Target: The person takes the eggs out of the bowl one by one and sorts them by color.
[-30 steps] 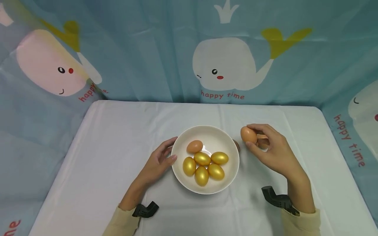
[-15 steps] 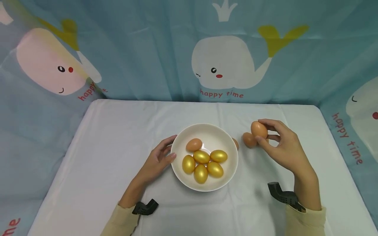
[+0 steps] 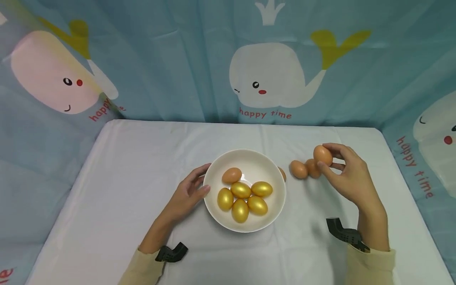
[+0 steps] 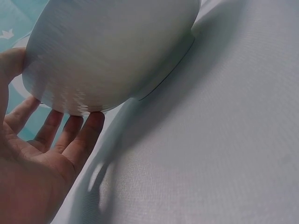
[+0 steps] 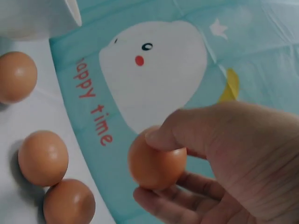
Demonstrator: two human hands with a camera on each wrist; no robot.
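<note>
One brown egg (image 3: 322, 154), pinched in right hand (image 3: 347, 178) above the table (image 3: 124, 166).
Left hand (image 3: 187, 194), fingers relaxed, touches white bowl (image 3: 246, 160) holding five gold eggs (image 3: 244, 198); two brown eggs (image 3: 298, 169) lie just beside the held one.

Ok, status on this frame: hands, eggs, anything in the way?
Right hand pinches a brown egg above the table. Left hand steadies the white bowl. Two brown eggs lie beside the held one; nothing blocks.
</note>
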